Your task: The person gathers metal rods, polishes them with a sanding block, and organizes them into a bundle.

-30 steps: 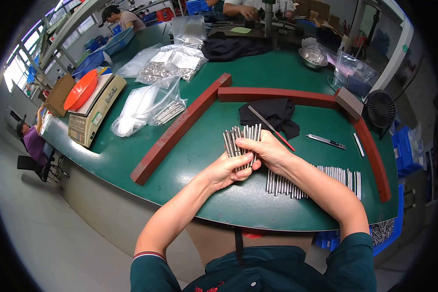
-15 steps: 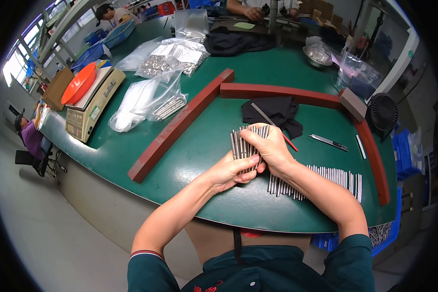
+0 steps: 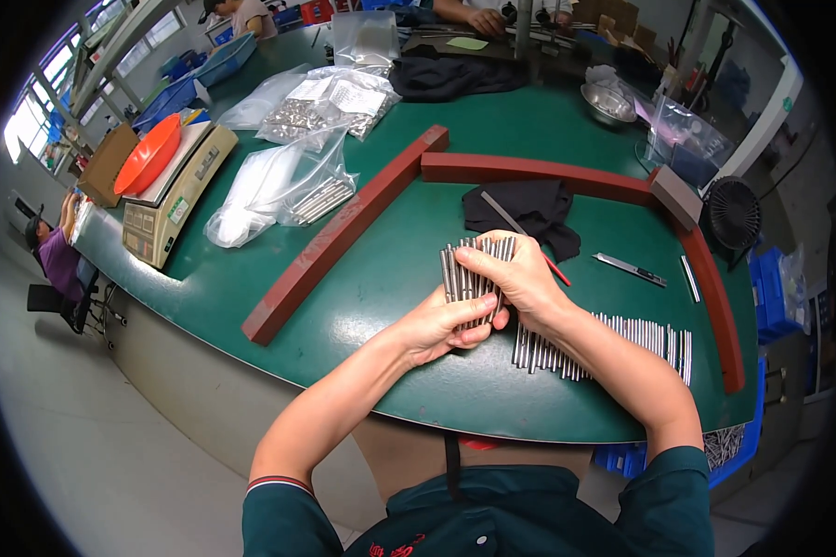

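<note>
Both my hands grip one bundle of slim metal rods [image 3: 452, 276], raised over the green tabletop. My left hand [image 3: 441, 327] is closed round the lower part, its thumb across the front. Higher up, my right hand [image 3: 514, 276] is closed on the bundle from the right, thumb pressed on the rods. Under my right forearm lies a row of similar metal rods [image 3: 655, 340], partly hidden by the arm. Just beyond my hands are a black cloth [image 3: 539, 212] and a flat file with a red handle [image 3: 559, 271]. A utility knife [image 3: 629, 269] lies to the right.
Dark red bars [image 3: 344, 237] frame the work area, with a grey block [image 3: 674, 198] at the right corner. Clear bags of metal parts [image 3: 330, 102] and a scale [image 3: 178, 200] bearing an orange bowl [image 3: 149, 155] stand left. A black fan [image 3: 732, 213] is at right. Other people sit farther off.
My hands keep their hold on the rod bundle with hardly any movement. The view has shifted slightly. At the far left, the seated person's arm is raised a little differently.
</note>
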### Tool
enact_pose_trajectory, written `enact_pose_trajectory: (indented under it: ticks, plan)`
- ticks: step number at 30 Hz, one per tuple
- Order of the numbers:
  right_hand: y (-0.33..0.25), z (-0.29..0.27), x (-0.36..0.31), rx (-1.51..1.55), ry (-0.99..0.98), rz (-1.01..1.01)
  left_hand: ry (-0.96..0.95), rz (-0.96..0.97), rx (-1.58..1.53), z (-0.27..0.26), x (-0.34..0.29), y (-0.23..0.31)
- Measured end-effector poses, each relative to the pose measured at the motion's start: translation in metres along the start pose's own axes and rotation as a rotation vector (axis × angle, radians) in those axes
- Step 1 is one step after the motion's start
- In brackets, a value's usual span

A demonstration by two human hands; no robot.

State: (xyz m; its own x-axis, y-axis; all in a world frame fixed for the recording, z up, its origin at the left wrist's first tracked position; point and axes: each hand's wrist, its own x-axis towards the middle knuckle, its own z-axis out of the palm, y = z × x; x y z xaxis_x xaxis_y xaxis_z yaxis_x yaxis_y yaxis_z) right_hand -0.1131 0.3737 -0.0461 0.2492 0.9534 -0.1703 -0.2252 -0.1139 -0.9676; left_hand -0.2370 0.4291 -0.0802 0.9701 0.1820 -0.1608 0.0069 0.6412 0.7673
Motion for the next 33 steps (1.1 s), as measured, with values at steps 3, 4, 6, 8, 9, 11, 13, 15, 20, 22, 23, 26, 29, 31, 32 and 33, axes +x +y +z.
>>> enact_pose_trajectory:
  ticks: [3,4,6,8,9,11,13,15,20,22,23,26,29,31,32,33]
  plan:
    - [0.000,-0.001,0.000,0.005,-0.010,0.011,-0.001,-0.005,0.003,-0.001,0.000,0.000]
    - [-0.001,-0.001,0.000,0.005,-0.009,0.021,-0.006,-0.006,0.004,-0.001,0.000,0.000]
    - [-0.001,-0.002,-0.001,0.007,-0.021,0.025,-0.004,-0.006,-0.003,-0.002,0.000,-0.001]
    - [-0.002,-0.002,-0.002,0.007,-0.030,0.028,-0.006,-0.006,-0.009,-0.001,0.000,-0.001]
    - [-0.002,-0.003,-0.003,0.007,-0.016,0.011,-0.009,-0.011,-0.015,-0.001,0.000,0.000]
    - [0.000,-0.004,-0.002,0.008,-0.003,-0.004,-0.012,-0.016,-0.022,0.000,0.000,0.001]
    - [0.002,-0.006,-0.001,-0.011,-0.006,0.009,-0.022,-0.031,-0.026,0.001,-0.001,0.002]
    - [-0.001,-0.006,-0.003,-0.004,-0.002,0.021,-0.039,-0.042,-0.040,0.000,-0.001,0.002]
    - [0.000,-0.003,-0.005,0.012,-0.037,0.009,-0.009,-0.045,-0.033,0.000,-0.002,0.001]
    - [-0.001,-0.002,-0.006,0.020,-0.030,0.024,-0.019,-0.045,-0.045,-0.001,-0.002,0.001]
    - [-0.002,-0.002,-0.006,0.020,-0.030,0.021,-0.020,-0.045,-0.043,-0.001,-0.001,0.001]
    - [-0.004,-0.005,-0.006,-0.042,-0.039,0.019,-0.031,-0.031,-0.016,-0.003,-0.001,-0.001]
    - [-0.001,-0.011,-0.005,-0.039,-0.092,-0.012,-0.067,-0.023,0.008,-0.001,0.000,0.000]
    - [0.002,-0.013,-0.007,-0.041,-0.111,-0.072,-0.062,0.007,0.026,0.000,0.000,0.000]
    - [0.005,-0.015,-0.006,-0.041,-0.109,-0.074,-0.064,0.007,0.028,0.000,0.000,-0.001]
    - [0.008,-0.016,-0.005,-0.029,-0.120,-0.103,-0.064,0.011,0.034,-0.001,0.000,-0.002]
